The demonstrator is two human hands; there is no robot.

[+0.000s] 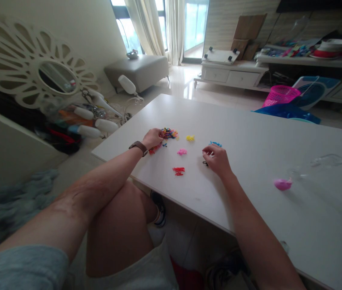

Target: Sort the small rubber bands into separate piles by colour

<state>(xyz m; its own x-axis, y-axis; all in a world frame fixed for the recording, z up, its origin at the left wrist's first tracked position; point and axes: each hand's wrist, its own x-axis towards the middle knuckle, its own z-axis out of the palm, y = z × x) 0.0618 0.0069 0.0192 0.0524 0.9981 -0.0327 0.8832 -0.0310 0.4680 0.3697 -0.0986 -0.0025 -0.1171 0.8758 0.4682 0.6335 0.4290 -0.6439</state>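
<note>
My left hand (pixel 153 138), with a brown-strapped watch on its wrist, has its fingers curled at the edge of a mixed pile of small coloured pieces (pixel 171 133). Any piece between those fingertips is hidden. More reddish pieces (pixel 155 149) lie beside that hand. Over the table, my right hand (pixel 218 159) is closed in a pinch; what it holds, if anything, is too small to name. Just beyond it is a blue group (pixel 216 143), and a few dark pieces (pixel 205 163) show below its fingers. Between my hands lie yellow (pixel 190 138), pink (pixel 182 152) and red pieces (pixel 178 171).
A purple-pink rounded object (pixel 282 184) and a clear plastic item (pixel 328 160) are on the white table (pixel 249 125) at right. Past the far edge stand a pink basket (pixel 281 96) and a blue basin. White lamp shades (pixel 106 125) crowd the left side.
</note>
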